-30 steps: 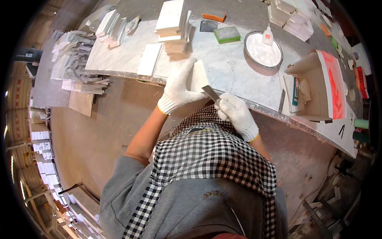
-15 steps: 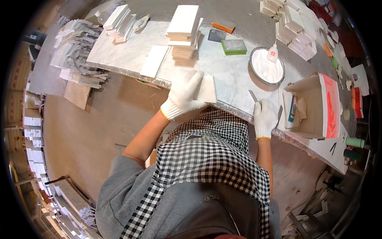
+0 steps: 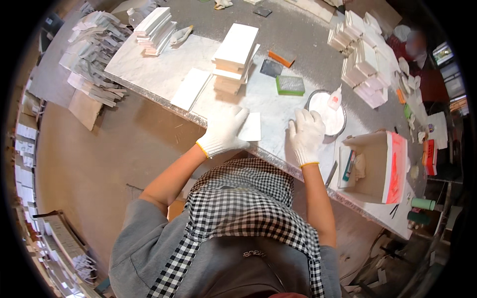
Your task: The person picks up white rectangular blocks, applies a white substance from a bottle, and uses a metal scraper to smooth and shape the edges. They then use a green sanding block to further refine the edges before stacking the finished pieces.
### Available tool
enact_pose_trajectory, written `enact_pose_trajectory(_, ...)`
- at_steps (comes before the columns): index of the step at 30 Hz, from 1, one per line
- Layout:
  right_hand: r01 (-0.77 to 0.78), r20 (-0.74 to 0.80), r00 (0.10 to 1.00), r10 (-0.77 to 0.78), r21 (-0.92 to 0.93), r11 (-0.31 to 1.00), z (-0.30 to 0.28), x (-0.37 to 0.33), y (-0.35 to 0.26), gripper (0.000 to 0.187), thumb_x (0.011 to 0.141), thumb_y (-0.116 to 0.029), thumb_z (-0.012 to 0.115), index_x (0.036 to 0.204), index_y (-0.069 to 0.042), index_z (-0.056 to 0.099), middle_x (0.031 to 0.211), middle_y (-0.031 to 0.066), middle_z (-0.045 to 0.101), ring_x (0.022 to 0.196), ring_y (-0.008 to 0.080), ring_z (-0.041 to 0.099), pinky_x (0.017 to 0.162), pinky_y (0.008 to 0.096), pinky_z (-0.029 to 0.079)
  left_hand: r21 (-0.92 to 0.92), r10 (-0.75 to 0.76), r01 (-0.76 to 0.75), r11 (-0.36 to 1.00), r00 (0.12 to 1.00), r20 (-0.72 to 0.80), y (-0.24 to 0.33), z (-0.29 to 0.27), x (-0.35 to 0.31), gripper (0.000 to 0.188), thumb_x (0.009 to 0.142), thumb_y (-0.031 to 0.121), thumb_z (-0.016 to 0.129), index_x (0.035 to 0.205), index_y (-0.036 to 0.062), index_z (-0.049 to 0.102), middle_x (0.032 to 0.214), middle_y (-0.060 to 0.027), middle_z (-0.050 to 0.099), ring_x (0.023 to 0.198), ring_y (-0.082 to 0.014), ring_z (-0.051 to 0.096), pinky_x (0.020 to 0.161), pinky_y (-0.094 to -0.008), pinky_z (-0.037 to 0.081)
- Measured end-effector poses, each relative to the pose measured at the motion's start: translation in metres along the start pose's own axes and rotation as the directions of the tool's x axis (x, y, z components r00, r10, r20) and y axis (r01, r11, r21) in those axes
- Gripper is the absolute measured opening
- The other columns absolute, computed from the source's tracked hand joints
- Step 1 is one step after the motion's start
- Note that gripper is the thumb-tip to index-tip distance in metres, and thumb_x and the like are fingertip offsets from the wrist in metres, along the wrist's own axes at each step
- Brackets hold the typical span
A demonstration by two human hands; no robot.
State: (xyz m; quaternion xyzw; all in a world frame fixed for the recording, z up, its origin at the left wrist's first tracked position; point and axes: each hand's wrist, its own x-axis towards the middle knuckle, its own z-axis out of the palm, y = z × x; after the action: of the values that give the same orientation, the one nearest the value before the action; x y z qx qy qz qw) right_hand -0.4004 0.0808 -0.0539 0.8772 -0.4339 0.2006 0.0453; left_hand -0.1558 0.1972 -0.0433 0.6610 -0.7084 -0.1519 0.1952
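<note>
My left hand point(image 3: 223, 130), in a white knitted glove with a yellow cuff, grips a small flat white tile point(image 3: 252, 127) at the table's near edge. Its thumb is on the near side and its fingers on the far side. My right hand point(image 3: 307, 135), gloved alike, is palm down with bent fingers, just left of a round metal bowl point(image 3: 328, 130) of white powder. Whatever it holds is hidden beneath it. A white squeeze bottle point(image 3: 335, 98) rests in the bowl. Left of the box lies a dark flat strip point(image 3: 331, 174).
A white tile stack point(image 3: 237, 44) stands beyond my left hand, beside a flat white slab point(image 3: 191, 88). A green abrasive block point(image 3: 290, 85), dark pad point(image 3: 271, 67) and orange piece point(image 3: 281, 58) lie farther back. An open cardboard box point(image 3: 380, 169) is at right; more tile stacks point(image 3: 365, 64) stand behind.
My right hand has moved left, from beside the box toward the tile and bowl. The thin grey blade that showed at its fingers is out of sight. My left hand keeps the tile.
</note>
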Motion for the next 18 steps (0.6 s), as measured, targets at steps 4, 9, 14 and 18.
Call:
enact_pose_trajectory(4, 0.061, 0.075, 0.996, -0.055, -0.083, 0.995, 0.017, 0.038, 0.012, 0.049, 0.079, -0.023, 0.076, 0.126, -0.014, 0.063, 0.123, 0.0076, 0.064, 0.124, 0.0324, 0.053, 0.098, 0.0475, 0.045, -0.038, -0.083, 0.084, 0.996, 0.996, 0.031, -0.007, 0.007, 0.009, 0.086, 0.056, 0.039, 0.089, 0.127, 0.0024, 0.055, 0.117, -0.0214, 0.059, 0.111, -0.0411, 0.057, 0.095, -0.0486, 0.049)
enact_pose_trajectory(9, 0.187, 0.132, 0.977, -0.167, -0.159, 0.969, 0.037, 0.089, 0.025, 0.051, 0.079, -0.018, 0.072, 0.129, -0.017, 0.061, 0.128, 0.0074, 0.062, 0.127, 0.0324, 0.051, 0.099, 0.048, 0.046, -0.09, -0.101, 0.105, 0.99, 0.994, 0.047, -0.014, 0.024, 0.014, 0.083, 0.056, 0.036, 0.088, 0.126, 0.0042, 0.056, 0.114, -0.0212, 0.059, 0.107, -0.0411, 0.058, 0.091, -0.0486, 0.049)
enact_pose_trajectory(14, 0.346, 0.114, 0.935, -0.337, -0.071, 0.936, 0.063, 0.118, 0.031, 0.057, 0.081, -0.004, 0.063, 0.137, -0.018, 0.058, 0.13, 0.0074, 0.061, 0.124, 0.0332, 0.054, 0.097, 0.0468, 0.05, -0.101, -0.078, 0.076, 0.992, 0.997, -0.017, -0.018, 0.031, 0.011, 0.078, 0.058, 0.035, 0.087, 0.124, 0.0047, 0.056, 0.112, -0.021, 0.058, 0.104, -0.0411, 0.059, 0.089, -0.0493, 0.05)
enact_pose_trajectory(18, 0.355, 0.282, 0.902, -0.327, -0.053, 0.934, 0.073, 0.127, 0.024, 0.06, 0.082, -0.005, 0.063, 0.14, -0.02, 0.056, 0.131, 0.0103, 0.061, 0.122, 0.0345, 0.057, 0.098, 0.0454, 0.05, -0.098, -0.062, 0.061, 0.993, 0.998, -0.004, -0.019, 0.027, 0.012, 0.075, 0.061, 0.038, 0.086, 0.121, 0.0034, 0.057, 0.111, -0.0207, 0.059, 0.103, -0.0408, 0.061, 0.089, -0.049, 0.051)
